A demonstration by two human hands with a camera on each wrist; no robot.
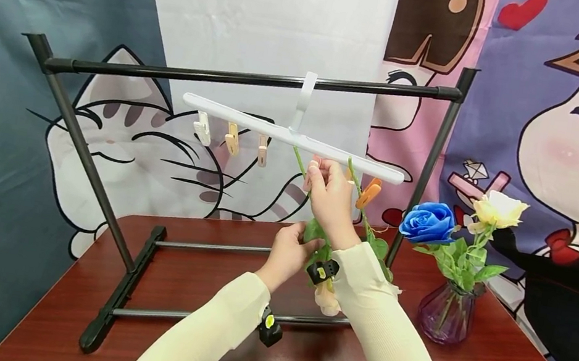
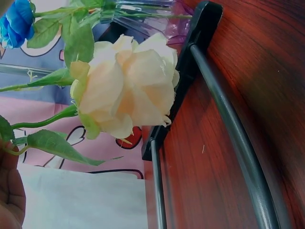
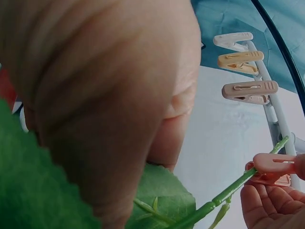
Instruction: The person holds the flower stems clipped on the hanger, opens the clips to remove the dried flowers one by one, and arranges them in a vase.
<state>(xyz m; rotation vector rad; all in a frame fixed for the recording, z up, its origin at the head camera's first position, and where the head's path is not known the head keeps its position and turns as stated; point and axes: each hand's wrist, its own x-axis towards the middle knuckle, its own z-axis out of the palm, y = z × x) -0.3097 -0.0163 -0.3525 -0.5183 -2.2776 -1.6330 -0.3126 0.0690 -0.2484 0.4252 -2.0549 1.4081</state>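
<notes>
A: What is the right hand (image 1: 335,203) doing?
B: Thumb and fingers pinch a pink clip (image 3: 272,163) below the white hanger (image 1: 253,121). A green stem (image 3: 233,187) runs between the clip's jaws, its tip poking out past them.
A: And the left hand (image 1: 286,255)?
B: Lower down, its fingers pinch the stem beside a leaf (image 1: 314,230).
A: Where is the flower?
B: A peach rose (image 2: 133,90) hangs head down beneath the hands, above the tabletop (image 1: 50,313). A second stem (image 1: 355,179) passes close to an orange clip (image 1: 369,194).
A: What about the rest of the hanger?
B: White (image 1: 202,128), yellow (image 1: 232,139) and beige (image 1: 263,150) clips line its left half; it hooks over a black rail (image 1: 171,73).
A: Any writing?
B: The yellow-green patch on each wrist camera (image 1: 322,271) is too small to make out.
A: To the right?
B: A purple vase (image 1: 446,313) holding a blue rose (image 1: 429,222) and a pale yellow one (image 1: 501,209).
</notes>
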